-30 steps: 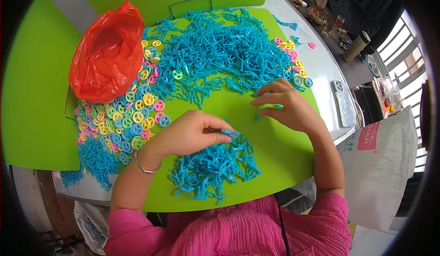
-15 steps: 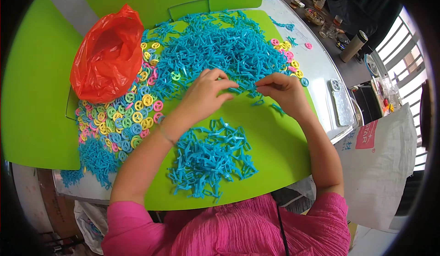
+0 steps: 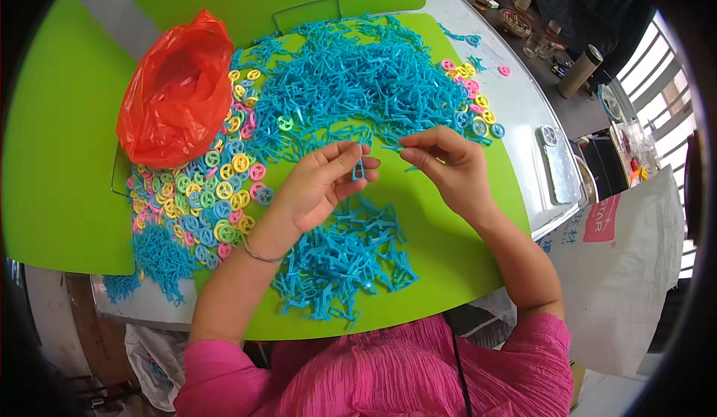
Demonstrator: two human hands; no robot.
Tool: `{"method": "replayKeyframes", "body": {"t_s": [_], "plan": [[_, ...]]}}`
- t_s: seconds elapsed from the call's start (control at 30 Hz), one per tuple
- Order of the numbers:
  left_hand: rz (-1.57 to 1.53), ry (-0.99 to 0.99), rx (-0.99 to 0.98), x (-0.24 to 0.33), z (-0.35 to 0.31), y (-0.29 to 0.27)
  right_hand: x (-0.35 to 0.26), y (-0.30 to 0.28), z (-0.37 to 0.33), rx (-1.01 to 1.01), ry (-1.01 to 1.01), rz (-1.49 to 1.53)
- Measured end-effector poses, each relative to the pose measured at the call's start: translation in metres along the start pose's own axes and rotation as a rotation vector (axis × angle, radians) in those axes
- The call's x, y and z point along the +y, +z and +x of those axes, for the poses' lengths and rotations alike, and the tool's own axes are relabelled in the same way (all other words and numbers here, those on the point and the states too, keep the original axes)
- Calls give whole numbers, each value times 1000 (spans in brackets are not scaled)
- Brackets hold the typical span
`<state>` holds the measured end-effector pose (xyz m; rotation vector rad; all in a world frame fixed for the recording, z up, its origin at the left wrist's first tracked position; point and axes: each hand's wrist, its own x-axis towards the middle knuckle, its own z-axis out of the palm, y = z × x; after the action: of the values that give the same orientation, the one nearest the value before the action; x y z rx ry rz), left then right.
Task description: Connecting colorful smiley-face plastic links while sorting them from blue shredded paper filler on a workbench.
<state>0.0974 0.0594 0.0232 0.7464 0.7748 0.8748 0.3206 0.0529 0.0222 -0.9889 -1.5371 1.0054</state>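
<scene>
My left hand (image 3: 314,185) is closed on a blue forked plastic piece (image 3: 359,169), pinched at thumb and fingertips with its prongs pointing down. My right hand (image 3: 457,174), a short way to the right, pinches another small blue plastic piece (image 3: 391,147) between thumb and forefinger. The two pieces are apart. Beyond my hands spreads a large heap of thin blue plastic pieces (image 3: 358,81) on a green board (image 3: 448,268). Nearer me lies a smaller pile of blue forked pieces (image 3: 340,260), partly below my left hand.
Left of the heap are many small coloured plastic wheels (image 3: 222,209) and an open red plastic bag (image 3: 175,118). A small blue pile (image 3: 160,256) lies at the near left. More wheels (image 3: 479,114) lie at the right, with a phone (image 3: 559,165) on the white table (image 3: 515,103).
Both hands have drawn back from the edge of the large heap toward me. My left hand has turned palm up, showing the blue forked piece in its fingers.
</scene>
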Motion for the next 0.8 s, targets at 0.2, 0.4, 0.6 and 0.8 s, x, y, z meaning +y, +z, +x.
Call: {"method": "replayKeyframes", "body": {"t_s": [0.2,0.4,0.6,0.8], "plan": [[-136,-99,-70,-3,-4,2,0,8,-1,43,66,-48],[-117,-108,-97,-9,-6,1,-3,11,-3,37,-16,-125],[-138,-99,-100,-12,-4,3,-6,8,-3,54,-39,-171],[-15,-53,-64,-13,-6,9,-8,8,-3,73,-235,-393]]}}
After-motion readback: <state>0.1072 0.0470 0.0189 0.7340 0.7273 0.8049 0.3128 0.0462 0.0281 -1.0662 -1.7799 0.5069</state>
